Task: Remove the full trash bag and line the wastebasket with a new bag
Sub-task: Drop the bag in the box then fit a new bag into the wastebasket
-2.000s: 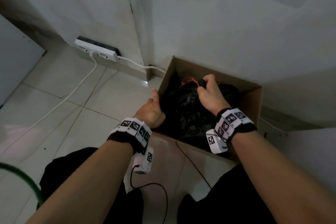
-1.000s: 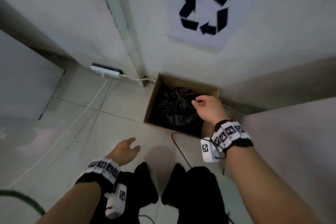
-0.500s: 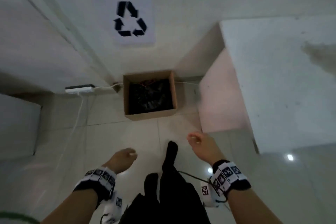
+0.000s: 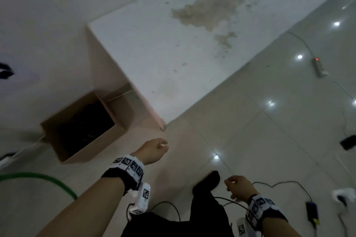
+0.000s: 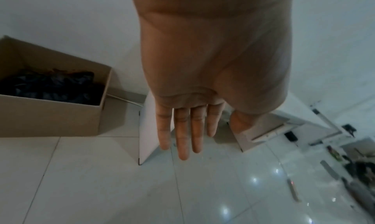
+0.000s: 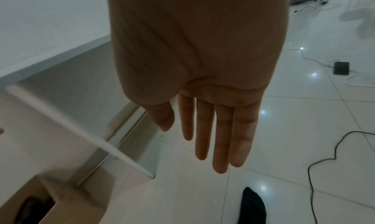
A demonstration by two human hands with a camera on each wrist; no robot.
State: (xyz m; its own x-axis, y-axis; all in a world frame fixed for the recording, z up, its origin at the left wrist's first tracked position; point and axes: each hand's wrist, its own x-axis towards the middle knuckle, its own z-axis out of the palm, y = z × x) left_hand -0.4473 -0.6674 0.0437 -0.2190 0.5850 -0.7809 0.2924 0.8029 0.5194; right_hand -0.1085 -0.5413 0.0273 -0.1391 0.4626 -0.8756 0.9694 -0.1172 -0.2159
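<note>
L hand [image 4: 153, 151] & R hand [image 4: 239, 186] both relaxed, empty, over bare tiled floor [image 4: 260, 140]; box [image 4: 92, 146] w/ black bag [image 5: 50, 86] nearby.

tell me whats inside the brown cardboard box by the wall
A crumpled black plastic trash bag fills the brown cardboard box, its top below the rim. What the bag holds, and anything under it, is covered. Neither hand touches it.

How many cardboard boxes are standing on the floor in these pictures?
1. The cardboard box stands on the tiled floor against the wall, left of the white table, with the black trash bag inside. Others may be out of view.
</note>
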